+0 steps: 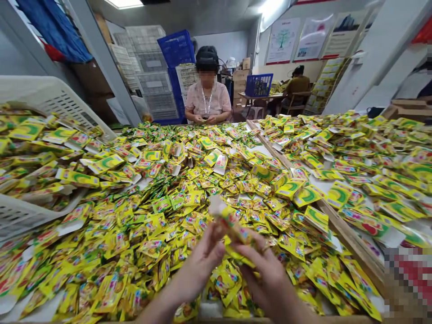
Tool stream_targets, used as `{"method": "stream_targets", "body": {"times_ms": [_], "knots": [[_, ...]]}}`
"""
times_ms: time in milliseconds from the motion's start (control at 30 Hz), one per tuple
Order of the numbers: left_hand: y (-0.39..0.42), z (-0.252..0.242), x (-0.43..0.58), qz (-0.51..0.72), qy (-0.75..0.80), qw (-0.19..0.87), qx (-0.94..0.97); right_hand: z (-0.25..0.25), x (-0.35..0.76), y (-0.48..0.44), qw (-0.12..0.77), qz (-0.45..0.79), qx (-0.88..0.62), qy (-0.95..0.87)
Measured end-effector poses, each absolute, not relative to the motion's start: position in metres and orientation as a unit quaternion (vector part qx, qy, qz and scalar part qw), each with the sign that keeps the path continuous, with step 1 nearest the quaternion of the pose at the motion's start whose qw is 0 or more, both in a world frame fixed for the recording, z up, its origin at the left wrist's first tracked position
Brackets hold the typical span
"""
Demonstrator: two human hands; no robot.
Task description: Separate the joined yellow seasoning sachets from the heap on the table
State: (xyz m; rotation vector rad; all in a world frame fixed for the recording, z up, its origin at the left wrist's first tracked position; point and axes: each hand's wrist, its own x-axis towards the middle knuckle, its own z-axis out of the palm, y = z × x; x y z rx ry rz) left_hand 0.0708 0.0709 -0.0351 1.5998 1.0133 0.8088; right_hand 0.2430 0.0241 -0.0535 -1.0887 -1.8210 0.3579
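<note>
Holding a small yellow box (231, 221) above a wide heap of shiny packets (158, 247), the person's left hand (204, 258) curls its fingers round the box's left side, thumb bent in; blur hides the exact contact. The right hand (265, 267) is just beside it, fingers seeming to pinch a yellow packet (240, 255) under the box's near end. From where I stand, the box looks like thin card: light, fairly stiff along its edges, easily crushed mid-panel, so a gentle hold on the narrow sides would suit it. The packet seems light and soft, its glossy wrapper probably slippery, best caught by a flat edge. The box tilts between the hands, its white flap (217, 205) pointing away beyond the left fingertips, its printed face sloping toward the right fingers. More boxes (308, 195) lie near a wooden strip (344, 234); a white basket (33, 87) is at the left, and a co-worker (208, 96) sits across the heap.
</note>
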Motion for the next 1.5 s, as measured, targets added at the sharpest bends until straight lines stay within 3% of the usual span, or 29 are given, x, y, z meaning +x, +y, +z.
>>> {"method": "stream_targets", "body": {"times_ms": [100, 200, 333, 433, 633, 700, 867, 1067, 1200, 1367, 1500], "knots": [[0.062, -0.048, 0.081, 0.407, 0.4, 0.585, 0.576, -0.05, 0.232, 0.018, 0.375, 0.186, -0.396, -0.817], [0.061, -0.052, 0.078, 0.471, 0.48, 0.475, 0.568, -0.033, 0.242, 0.015, 0.336, 0.261, -0.398, -0.813], [0.058, -0.055, 0.068, 0.419, 0.555, 0.21, 0.687, -0.007, 0.257, 0.023, 0.477, 0.249, -0.447, -0.714], [0.053, -0.059, 0.067, 0.413, 0.515, 0.112, 0.743, 0.006, 0.253, 0.036, 0.528, 0.172, -0.453, -0.698], [0.048, -0.067, 0.066, 0.424, 0.475, 0.051, 0.769, 0.02, 0.25, 0.055, 0.33, 0.248, -0.452, -0.791], [0.048, -0.071, 0.067, 0.419, 0.474, 0.029, 0.774, 0.017, 0.249, 0.061, 0.328, 0.286, -0.473, -0.766], [0.049, -0.075, 0.07, 0.419, 0.502, 0.049, 0.755, -0.004, 0.233, 0.076, 0.484, 0.358, -0.528, -0.598], [0.05, -0.068, 0.066, 0.395, 0.522, 0.174, 0.736, -0.021, 0.215, 0.08, 0.531, 0.347, -0.54, -0.553], [0.052, -0.071, 0.06, 0.385, 0.534, 0.158, 0.736, -0.024, 0.213, 0.079, 0.49, 0.303, -0.568, -0.587], [0.053, -0.07, 0.053, 0.407, 0.513, 0.123, 0.745, -0.018, 0.214, 0.068, 0.355, 0.353, -0.506, -0.702], [0.051, -0.064, 0.051, 0.399, 0.516, 0.123, 0.748, -0.013, 0.215, 0.058, 0.379, 0.244, -0.524, -0.722]]}}
